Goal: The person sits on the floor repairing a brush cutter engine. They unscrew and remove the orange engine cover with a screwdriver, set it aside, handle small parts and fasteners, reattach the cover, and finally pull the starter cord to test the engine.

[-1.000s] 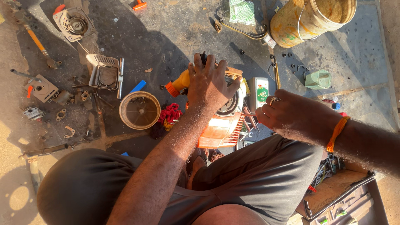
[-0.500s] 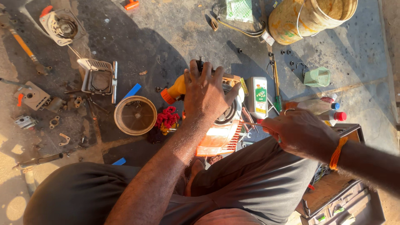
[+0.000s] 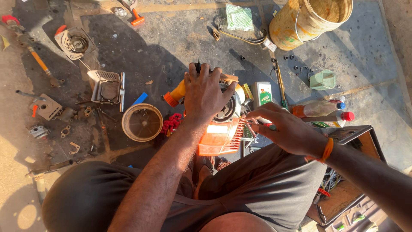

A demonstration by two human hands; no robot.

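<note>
Knees in dark shorts, nearest; a wooden toolbox beside the right knee, holding small tools.
Right hand, orange band at the wrist; fingers pinched narrow on what looks like a thin tool, its tip hard to make out, at the edge of the engine.
Engine, orange-cowled, on the floor just ahead of the knees; left hand spread flat on its top, fingers curled over the far side, pressing it down.
Red rag touching the engine's left; round filter ring just beside that.
Two bottles lying to the right; a green carton between them and the engine.
Grey cover, loose brackets, further left.
Yellow bucket, far right; recoil starter, far left.
</note>
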